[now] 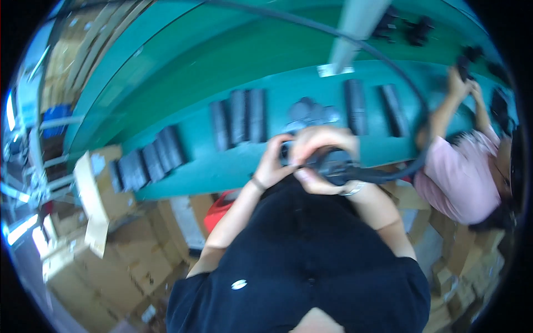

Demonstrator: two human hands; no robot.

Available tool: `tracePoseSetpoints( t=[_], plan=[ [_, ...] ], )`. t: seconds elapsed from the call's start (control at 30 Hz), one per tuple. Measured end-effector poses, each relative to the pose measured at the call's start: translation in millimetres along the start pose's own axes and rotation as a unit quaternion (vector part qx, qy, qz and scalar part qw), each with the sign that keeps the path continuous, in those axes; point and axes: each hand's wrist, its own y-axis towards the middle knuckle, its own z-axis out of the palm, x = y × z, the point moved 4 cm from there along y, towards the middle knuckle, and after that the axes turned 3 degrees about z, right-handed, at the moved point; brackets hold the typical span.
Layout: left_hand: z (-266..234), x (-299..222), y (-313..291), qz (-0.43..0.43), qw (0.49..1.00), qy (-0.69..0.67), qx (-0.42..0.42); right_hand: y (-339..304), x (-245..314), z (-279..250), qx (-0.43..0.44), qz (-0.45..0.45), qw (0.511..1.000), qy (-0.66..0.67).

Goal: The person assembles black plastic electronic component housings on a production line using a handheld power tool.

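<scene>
In front of my chest both hands meet, blurred by motion. My right hand (325, 141) is wrapped round a black corded handheld tool (333, 165), seen from its rear end, where a thick black cable leaves it. My left hand (272, 161) grips a small dark part (286, 151) right beside the tool; fingers hide most of it, so its kind does not show. Just beyond my hands, several dark grey round discs (305, 111) lie on the green table (189, 161). Whether the tool touches the small part cannot be made out.
Black cylindrical pieces (239, 116) lie in groups left and right on the table. An open cardboard box (105, 183) stands at its left end. The cable (413, 89) arches over the right side, near a grey post (355, 33). A person in pink (461, 172) works at right.
</scene>
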Motion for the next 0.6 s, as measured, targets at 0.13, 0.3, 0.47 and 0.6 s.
tracePoseSetpoints(
  t=[0.13, 0.3, 0.47, 0.6],
  plan=[
    [29, -10, 6, 0.051, 0.994, -0.054, 0.076, 3, -3, 2, 0.001, 0.013, 1.000, 0.020],
    [29, -23, 13, 0.080, 0.989, -0.037, 0.122, -1, 8, 4, -0.017, 0.012, 0.997, 0.072],
    [16, -33, 6, 0.061, 0.992, 0.024, 0.107, -1, 28, -10, -0.017, -0.012, 0.998, 0.054],
    [2, -34, 14, 0.037, 0.993, 0.070, 0.087, 0, 26, -15, -0.042, -0.006, 0.998, 0.049]
  ],
)
